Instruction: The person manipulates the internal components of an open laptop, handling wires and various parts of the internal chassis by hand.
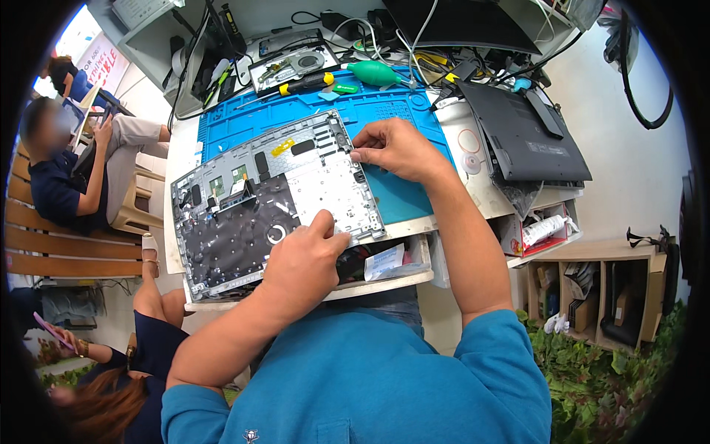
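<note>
"Jutting out below the white worktop [452, 127], is that a drawer nearest the person?"

"Yes, an open white-edged drawer [399, 280] with a white paper packet [384, 262] in it. Just beyond, the left hand [307, 255] is over the pale perforated area of a wide grey laptop chassis panel with black film [277, 203]."

"How are its fingers?"

"Curled together, forefinger and thumb a little apart; whether they grip anything, one cannot tell."

"And the panel lies where?"

"Aslant on the front left of the worktop, its far part over a blue repair mat [403, 194]."

"The right hand [396, 148]?"

"At the panel's far right edge, thumb and forefinger tips close together; one cannot tell whether they are clamped on it."

"Farther off?"

"A black laptop shell [529, 137] on the right, then a yellow-and-black-handled screwdriver [307, 83] near a green rubber blower bulb [372, 72], and a dark flat monitor [462, 22] at the back."
</note>
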Demonstrator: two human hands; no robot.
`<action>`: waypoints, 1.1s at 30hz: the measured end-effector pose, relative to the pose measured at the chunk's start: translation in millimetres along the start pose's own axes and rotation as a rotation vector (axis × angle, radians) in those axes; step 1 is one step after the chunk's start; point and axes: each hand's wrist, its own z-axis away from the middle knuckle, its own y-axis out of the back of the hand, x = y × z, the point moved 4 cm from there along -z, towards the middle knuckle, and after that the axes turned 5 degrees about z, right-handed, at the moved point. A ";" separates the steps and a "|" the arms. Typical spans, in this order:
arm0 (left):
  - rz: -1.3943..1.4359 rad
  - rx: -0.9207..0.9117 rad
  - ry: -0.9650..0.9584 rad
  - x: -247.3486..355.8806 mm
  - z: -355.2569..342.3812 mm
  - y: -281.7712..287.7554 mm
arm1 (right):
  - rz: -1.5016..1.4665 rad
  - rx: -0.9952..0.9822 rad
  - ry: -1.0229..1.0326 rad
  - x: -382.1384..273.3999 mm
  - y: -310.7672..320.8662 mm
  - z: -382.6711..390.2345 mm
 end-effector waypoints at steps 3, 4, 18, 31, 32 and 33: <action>0.009 0.030 0.054 4.5 2.8 -3.1 | 0.020 0.008 -0.001 -2.0 0.2 1.3; 0.015 0.039 0.061 5.3 3.2 -3.2 | 0.019 0.009 -0.001 -1.8 1.3 2.1; -0.007 0.028 -0.005 4.6 -3.3 -2.0 | 0.036 0.000 0.028 4.3 -0.1 0.6; -0.013 -0.011 0.025 -5.5 -4.9 0.5 | 0.026 -0.001 0.033 3.2 -2.0 0.5; -0.007 -0.030 -0.040 -7.7 -7.5 2.2 | 0.030 -0.001 0.035 2.0 -2.3 0.4; -0.003 -0.047 -0.109 -11.3 -12.7 6.2 | 0.033 -0.003 0.036 0.5 -1.6 0.5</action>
